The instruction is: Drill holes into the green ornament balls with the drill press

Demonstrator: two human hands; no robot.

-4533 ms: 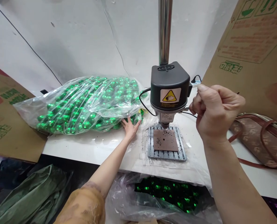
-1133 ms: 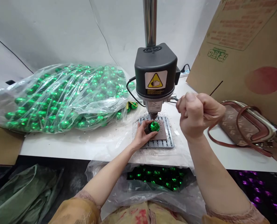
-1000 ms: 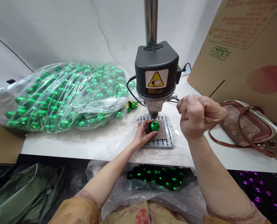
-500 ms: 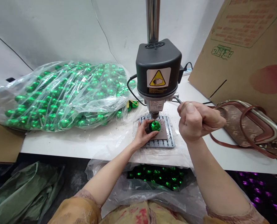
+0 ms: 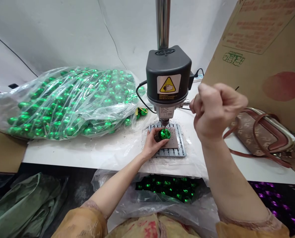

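The left hand (image 5: 151, 142) pinches a green ball (image 5: 165, 134) onto the brown pad (image 5: 174, 143) of the drill press (image 5: 169, 82) near the tabletop's (image 5: 75, 150) front edge, seemingly so that it cannot roll from under the bit. The right hand (image 5: 218, 110) is fisted round the feed lever (image 5: 187, 102). The bag of green balls (image 5: 70, 102) crowds the left side, and a handbag (image 5: 259, 132) and cardboard sheet (image 5: 261, 49) crowd the right edge, so open room remains only along the front.

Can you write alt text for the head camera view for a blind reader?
A left hand holds a shiny green ball under a small bench drill, while the right hand grips its lever. A clear bag of green balls lies left.
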